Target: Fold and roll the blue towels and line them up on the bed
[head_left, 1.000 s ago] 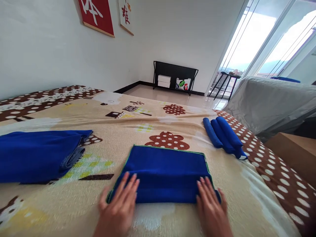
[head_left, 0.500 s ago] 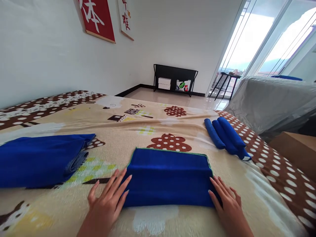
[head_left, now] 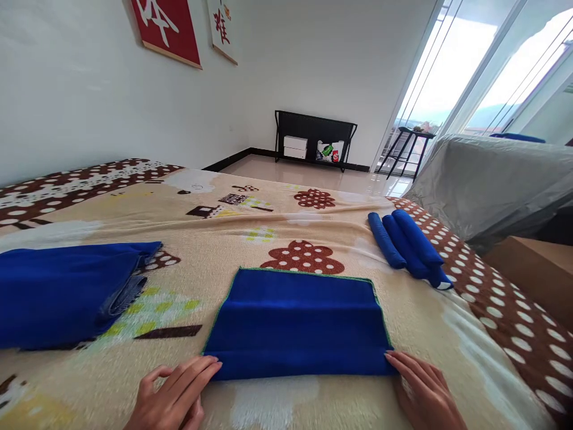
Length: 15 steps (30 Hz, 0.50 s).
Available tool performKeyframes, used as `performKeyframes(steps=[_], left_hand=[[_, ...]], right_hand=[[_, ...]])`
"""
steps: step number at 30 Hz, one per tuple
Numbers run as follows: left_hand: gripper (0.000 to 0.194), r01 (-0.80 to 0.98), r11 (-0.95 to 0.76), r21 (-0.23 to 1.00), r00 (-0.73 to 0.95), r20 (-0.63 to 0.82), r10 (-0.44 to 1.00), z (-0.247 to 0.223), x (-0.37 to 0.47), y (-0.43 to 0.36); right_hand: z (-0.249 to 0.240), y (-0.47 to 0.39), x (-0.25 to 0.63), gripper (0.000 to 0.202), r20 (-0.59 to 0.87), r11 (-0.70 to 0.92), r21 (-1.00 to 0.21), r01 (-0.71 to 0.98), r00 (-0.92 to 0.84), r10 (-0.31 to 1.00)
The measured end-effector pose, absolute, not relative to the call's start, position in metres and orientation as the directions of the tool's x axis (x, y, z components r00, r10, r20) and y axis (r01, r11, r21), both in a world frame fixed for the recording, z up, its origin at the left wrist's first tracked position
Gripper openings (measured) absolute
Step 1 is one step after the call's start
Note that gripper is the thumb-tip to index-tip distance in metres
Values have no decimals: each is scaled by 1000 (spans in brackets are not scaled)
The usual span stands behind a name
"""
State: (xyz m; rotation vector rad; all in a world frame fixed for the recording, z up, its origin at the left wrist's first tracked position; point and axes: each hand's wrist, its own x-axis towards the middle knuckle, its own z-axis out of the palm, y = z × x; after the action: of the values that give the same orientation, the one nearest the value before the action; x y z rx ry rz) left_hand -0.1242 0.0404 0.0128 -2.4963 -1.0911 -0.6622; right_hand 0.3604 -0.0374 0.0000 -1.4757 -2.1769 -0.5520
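There's a folded pile of blue fabric [head_left: 67, 292] over on the left, running out of view, with a frayed dark-blue piece [head_left: 123, 298] poking out at its right end. None of what shows there is rolled; no idea how many layers are in it. A stretch of cream patterned blanket [head_left: 201, 239] separates it from the middle, so the left side has decent elbow room.

Next is the left hand [head_left: 174, 388], fingertips on the near left corner of the blue cloth [head_left: 299, 322]. Thumb's hidden, so can't say whether it's pinching or just pressing. The cloth lies flat in the near middle, green stitching along its far and side edges. No green shows on the near edge, so I'd guess that's a fold. Some creases run across it, but it's not a roll, so I'd call this one early days. Blanket stretches out on its far side too, plenty of run that way.

Right hand [head_left: 423, 385] is at the near right corner, fingertips touching the edge; same deal, can't tell if it's gripping.

Far right of the cloth, at least three blue rolls [head_left: 405, 245] sit side by side, so those look done. They're close to the brown polka-dot border [head_left: 492, 304], so less room there, and a cardboard box [head_left: 537, 269] sits beyond it.
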Motion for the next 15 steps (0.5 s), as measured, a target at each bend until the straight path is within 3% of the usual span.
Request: performKeyframes(steps=[5,11,15], left_hand=[[39,808,-589,-20,484,593,644,7,-111,62],[36,875,-459,156,357,431,828,13,-103,74],[44,868,-441,226,339,378,861,2,-124,66]], right_hand=[[-14,-19,348,26,570,247,-94,964,-151,807],[4,-4,339,18,409,85,-278,957,37,912],[7,-20,350,19,362,92,-251,964,5,932]])
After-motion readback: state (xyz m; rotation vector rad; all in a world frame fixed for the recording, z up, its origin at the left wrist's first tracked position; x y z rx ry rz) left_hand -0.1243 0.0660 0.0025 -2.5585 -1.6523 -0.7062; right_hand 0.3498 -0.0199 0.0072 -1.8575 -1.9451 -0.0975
